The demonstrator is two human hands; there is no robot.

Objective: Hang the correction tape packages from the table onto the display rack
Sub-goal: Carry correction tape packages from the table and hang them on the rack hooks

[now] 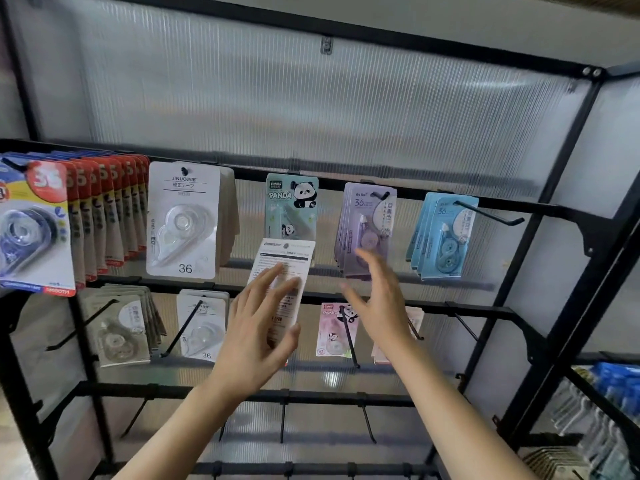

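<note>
Spanning the whole view, the black display rack [540,216] carries rails of hooks in front of a ribbed translucent back panel [311,109]. Before its middle, the left hand [256,337] holds up one correction tape package [287,258]. The card rises above and behind the fingers, which lie nearly straight across its lower half, while the thumb pinches its lower right edge. The right hand [377,299] hovers just to the card's right, fingers spread and relaxed, gripping nothing and apart from the card.

On the top rail, from the left, hang a thick stack of red-and-blue packs [34,223], white JINUO packs [183,220], a green panda pack [292,206], purple packs [367,216] and blue packs [443,233]. The held card's top edge overlaps the bottom of the green panda pack; whether they touch cannot be told. On the lower rail hang grey packs [117,327], white packs marked 36 [204,327] and a pink panda pack [332,330], which shows between the two hands. Slim hooks [369,424] jut from the bottom rail.

The held package shows its white back, tilted with its top leaning right, with a dark bar and rows of print too blurred to read, and a red sliver below the thumb
</note>
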